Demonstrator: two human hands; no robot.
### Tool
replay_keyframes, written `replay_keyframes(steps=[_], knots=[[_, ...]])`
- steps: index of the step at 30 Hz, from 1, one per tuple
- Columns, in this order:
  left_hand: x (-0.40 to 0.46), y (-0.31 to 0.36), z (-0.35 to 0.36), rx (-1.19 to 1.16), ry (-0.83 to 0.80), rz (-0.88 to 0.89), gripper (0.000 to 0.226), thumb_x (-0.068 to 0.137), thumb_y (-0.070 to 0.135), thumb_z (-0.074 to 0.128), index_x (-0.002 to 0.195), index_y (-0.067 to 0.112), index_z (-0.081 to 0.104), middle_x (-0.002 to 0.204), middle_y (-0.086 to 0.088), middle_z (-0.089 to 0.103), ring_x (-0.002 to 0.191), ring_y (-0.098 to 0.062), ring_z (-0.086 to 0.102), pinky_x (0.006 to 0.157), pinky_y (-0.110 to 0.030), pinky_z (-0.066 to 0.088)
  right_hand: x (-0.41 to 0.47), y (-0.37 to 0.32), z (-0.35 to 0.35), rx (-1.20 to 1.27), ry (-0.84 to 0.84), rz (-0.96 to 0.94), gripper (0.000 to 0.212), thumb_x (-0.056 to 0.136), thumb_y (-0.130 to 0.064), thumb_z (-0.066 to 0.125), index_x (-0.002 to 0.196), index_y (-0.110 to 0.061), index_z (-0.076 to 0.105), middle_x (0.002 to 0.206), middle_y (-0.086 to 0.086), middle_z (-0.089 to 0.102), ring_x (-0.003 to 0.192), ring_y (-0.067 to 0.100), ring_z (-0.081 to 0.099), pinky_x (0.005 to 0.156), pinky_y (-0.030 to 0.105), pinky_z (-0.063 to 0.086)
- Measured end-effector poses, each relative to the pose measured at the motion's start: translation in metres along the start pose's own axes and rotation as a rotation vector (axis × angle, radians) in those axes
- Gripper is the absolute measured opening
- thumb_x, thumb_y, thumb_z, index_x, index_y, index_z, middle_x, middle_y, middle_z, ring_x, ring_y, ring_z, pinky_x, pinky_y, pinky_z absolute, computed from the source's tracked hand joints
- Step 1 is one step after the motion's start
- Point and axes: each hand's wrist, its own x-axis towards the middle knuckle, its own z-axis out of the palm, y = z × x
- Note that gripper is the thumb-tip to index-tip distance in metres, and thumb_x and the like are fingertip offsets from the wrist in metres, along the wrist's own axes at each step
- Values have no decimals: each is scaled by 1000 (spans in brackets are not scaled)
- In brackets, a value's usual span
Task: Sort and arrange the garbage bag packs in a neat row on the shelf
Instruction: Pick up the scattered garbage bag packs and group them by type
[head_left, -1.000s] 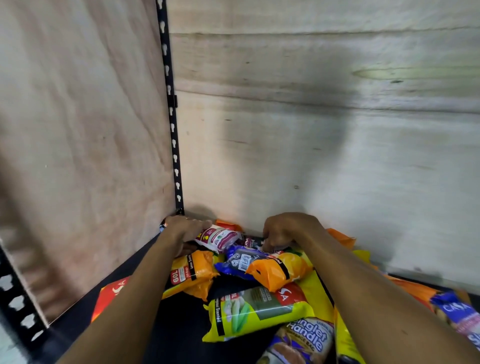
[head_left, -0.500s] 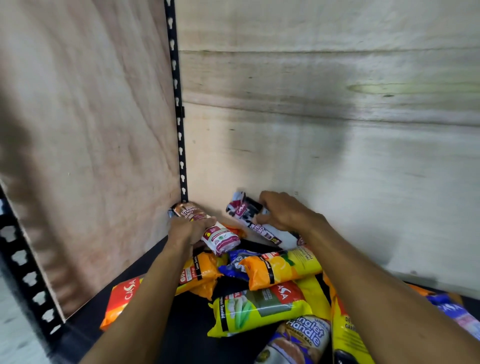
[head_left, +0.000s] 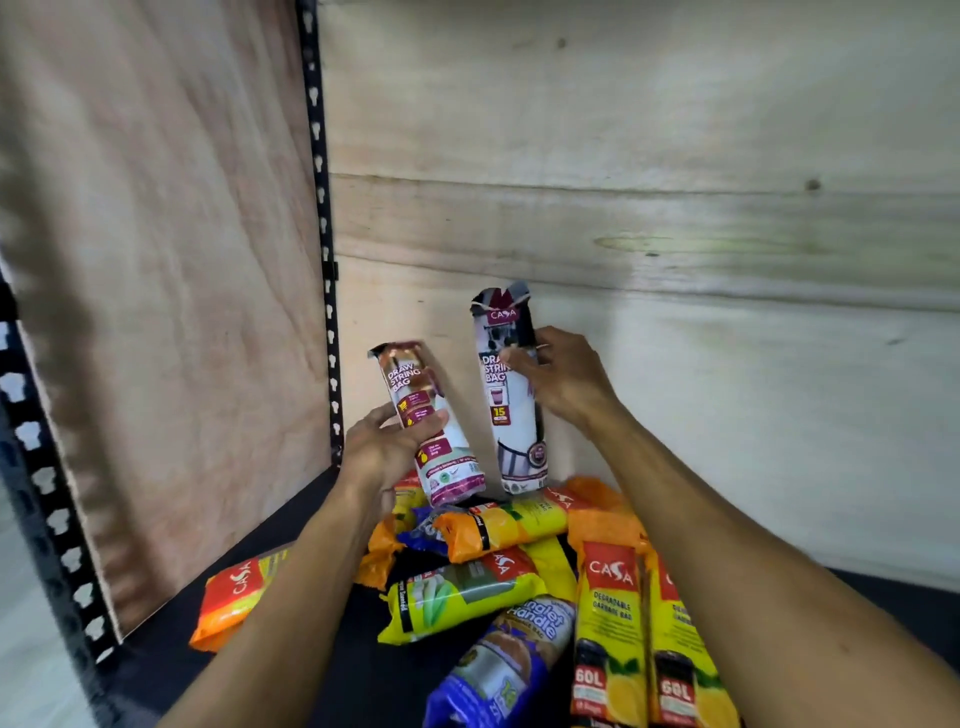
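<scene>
Both hands are working above a heap of packs in the back left corner of the shelf (head_left: 332, 670).

The left hand (head_left: 387, 449) is wrapping around the lower half of a maroon drawstring bag pack (head_left: 428, 426), thumb across its front, fingers closed behind it. The pack is leaning with its top toward the left, and its bottom end is hanging just over the pile.

The right hand (head_left: 563, 382) is clamping a white drawstring bag pack (head_left: 511, 410) from the right, thumb on the printed face, fingers curling behind. This one is standing nearly upright, with its lower end close to the packs beneath; contact there is unclear.

Loose packs are crowding the dark shelf below:
- an orange-and-yellow pack (head_left: 506, 525) lying crosswise just under the two held packs
- a green-and-yellow pack (head_left: 457, 592) in front of it
- a blue handle-bag pack (head_left: 511, 660) nearest the camera
- two yellow degradable garbage bag packs (head_left: 610, 629) lying side by side under the right forearm
- an orange pack (head_left: 236, 597) lying apart on the left, partly behind the left forearm

A plywood back wall (head_left: 675, 364) and a plywood side panel (head_left: 156, 260) are meeting at a black perforated upright (head_left: 324, 234), closing in the corner.
</scene>
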Motion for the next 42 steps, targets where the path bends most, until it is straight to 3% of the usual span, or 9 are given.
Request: replay_keyframes(steps=[6, 11, 17, 21, 26, 30, 34, 37, 42], knots=[[-48, -5, 69, 18, -199, 34, 68, 74, 10, 83, 134, 9, 52, 103, -12, 75, 87, -27, 74, 82, -44, 59, -37, 15, -77, -14, 75, 79, 32, 90, -40, 69, 96, -9, 72, 97, 9, 77, 89, 28, 73, 80, 52, 59], [-89, -31, 139, 41, -364, 7, 50, 75, 10, 82, 120, 13, 59, 99, -14, 76, 74, -23, 74, 59, -30, 59, -79, 46, -157, -50, 154, 201, 38, 88, -41, 70, 94, -4, 73, 98, 20, 75, 94, 38, 71, 81, 51, 57], [-143, -76, 223, 82, -486, -96, 51, 72, 13, 86, 115, 3, 61, 101, -17, 75, 85, -32, 75, 79, -50, 60, -139, 89, -252, -129, 215, 338, 35, 93, -36, 66, 95, -2, 75, 101, 19, 75, 100, 39, 69, 84, 46, 56], [-174, -107, 273, 115, -537, -163, 51, 72, 12, 86, 114, 4, 59, 99, -15, 75, 80, -27, 75, 75, -41, 62, -174, 121, -301, -175, 233, 437, 40, 94, -38, 64, 97, 0, 75, 99, 17, 77, 98, 38, 70, 89, 50, 54], [-201, -143, 319, 179, -581, -212, 47, 69, 14, 88, 106, 4, 61, 99, -15, 75, 82, -27, 75, 78, -42, 62, -202, 165, -336, -203, 263, 520, 54, 95, -41, 60, 93, 12, 67, 93, 30, 71, 68, 23, 60, 65, 33, 45], [-211, -170, 340, 301, -595, -197, 24, 70, 17, 88, 80, 14, 66, 90, -11, 76, 78, -26, 74, 78, -41, 61, -221, 192, -352, -257, 280, 601, 37, 98, -36, 58, 74, -7, 58, 67, 11, 48, 58, 19, 43, 59, 30, 32], [-219, -189, 352, 490, -613, -100, 64, 56, 38, 90, 107, 18, 57, 101, -4, 73, 85, -24, 73, 81, -44, 60, -238, 228, -362, -250, 273, 688, 52, 96, -36, 59, 81, 14, 64, 77, 22, 68, 67, 27, 61, 64, 35, 47], [-221, -192, 363, 654, -629, 34, 69, 68, 35, 85, 122, 15, 46, 111, -4, 68, 97, -26, 68, 80, -32, 54, -243, 246, -360, -255, 248, 723, 54, 98, -34, 58, 96, 19, 65, 96, 32, 70, 88, 42, 71, 80, 46, 57], [-219, -197, 375, 894, -685, 97, 86, 76, 39, 78, 144, 11, 32, 127, -10, 64, 116, -30, 60, 90, -30, 48, -244, 264, -352, -256, 205, 776, 52, 99, -34, 55, 89, 16, 66, 93, 30, 67, 74, 25, 62, 74, 43, 54]])
